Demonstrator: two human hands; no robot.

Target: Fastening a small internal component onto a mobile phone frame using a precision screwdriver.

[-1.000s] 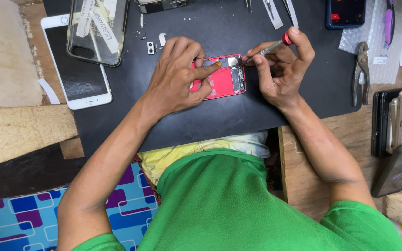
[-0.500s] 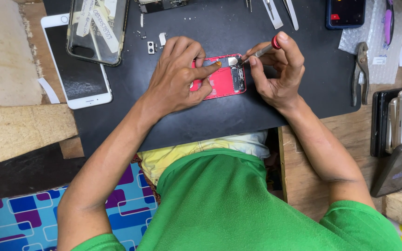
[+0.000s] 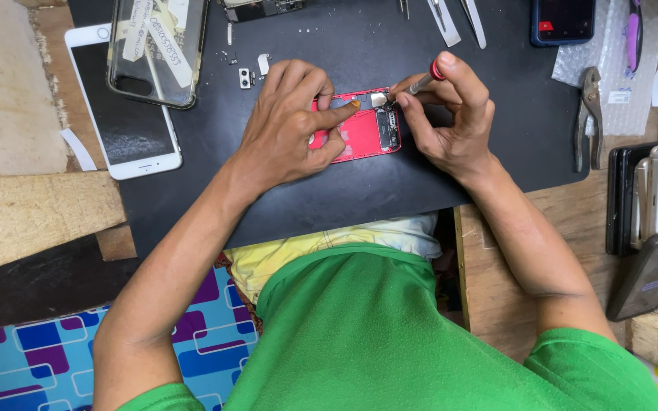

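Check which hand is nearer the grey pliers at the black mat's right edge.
Right. The right hand holds a red-tipped screwdriver left of the grey pliers; the left hand rests farther left on the red phone.

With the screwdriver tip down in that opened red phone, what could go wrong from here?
1. The right hand holds the red-capped screwdriver at a slant; its tip might slip onto the exposed parts of the red phone.
2. Only the left hand pins the phone on the black mat; it may shift if pressure eases.
3. Small loose parts lie just beyond the left hand, where a knuckle could likely scatter them.
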